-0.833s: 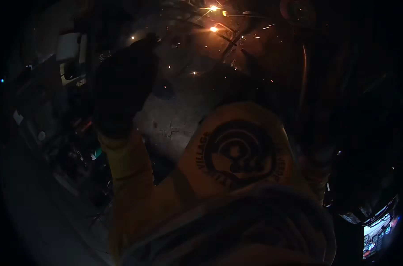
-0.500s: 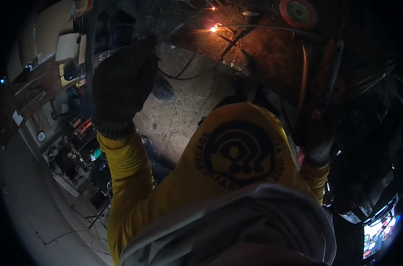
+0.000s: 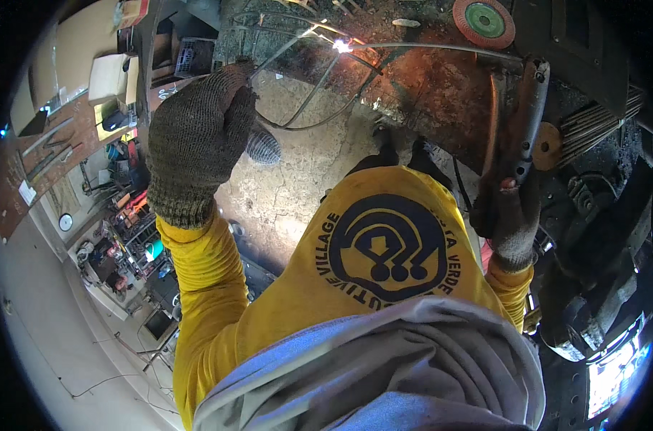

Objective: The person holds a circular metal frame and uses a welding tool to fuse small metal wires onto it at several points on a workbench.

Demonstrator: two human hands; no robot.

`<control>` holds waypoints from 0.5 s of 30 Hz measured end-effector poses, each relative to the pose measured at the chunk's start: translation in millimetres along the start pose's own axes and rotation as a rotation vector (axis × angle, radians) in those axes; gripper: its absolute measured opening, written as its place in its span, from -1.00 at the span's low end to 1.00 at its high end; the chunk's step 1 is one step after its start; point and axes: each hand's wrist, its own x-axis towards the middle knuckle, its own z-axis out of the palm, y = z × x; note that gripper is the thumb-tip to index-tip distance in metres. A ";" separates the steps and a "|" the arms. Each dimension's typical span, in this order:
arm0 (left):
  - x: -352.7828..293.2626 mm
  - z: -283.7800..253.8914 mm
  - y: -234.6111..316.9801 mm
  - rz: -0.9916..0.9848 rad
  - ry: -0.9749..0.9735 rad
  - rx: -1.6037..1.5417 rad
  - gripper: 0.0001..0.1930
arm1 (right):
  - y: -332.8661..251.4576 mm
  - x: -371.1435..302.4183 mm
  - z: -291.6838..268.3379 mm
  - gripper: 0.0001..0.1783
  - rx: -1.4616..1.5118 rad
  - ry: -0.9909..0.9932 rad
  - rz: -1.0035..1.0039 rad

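At a rusty counter (image 3: 448, 93), the right hand (image 3: 509, 215) grips a holder (image 3: 533, 122), aiming its rod (image 3: 441, 47) at the glare (image 3: 342, 46) — left hand (image 3: 200, 136) curled round a bar (image 3: 284, 51), apparently steadying it.

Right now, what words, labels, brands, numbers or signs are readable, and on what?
Yellow shirt: dark capital lettering around a dark emblem, partly readable; I won't copy it.
White paper at left: too small to read.
White scrawl, upper left: not legible.
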 end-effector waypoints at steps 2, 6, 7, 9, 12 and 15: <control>-45.5 -4.0 -62.5 0.433 -0.090 1.026 -0.68 | -5.8 -2.1 -8.7 -0.66 0.090 -0.045 0.063; -41.1 13.8 -24.1 -0.031 0.100 0.371 -0.75 | 19.7 -0.3 -9.3 -0.72 0.069 0.044 -0.008; -38.0 9.7 -16.7 -0.084 0.123 0.300 -0.75 | 23.8 0.1 -13.9 -0.71 -0.048 0.054 -0.013; -34.3 5.7 -8.0 -0.027 0.088 0.380 -0.76 | 25.9 0.7 -21.3 -0.69 -0.169 0.057 0.000; -26.8 3.3 0.3 0.090 0.068 0.495 -0.76 | 22.3 -0.9 -18.9 -0.68 -0.100 0.045 0.045; -23.6 -0.6 -3.5 0.242 0.057 0.610 -0.77 | 22.9 -0.6 -20.2 -0.69 -0.038 0.057 0.042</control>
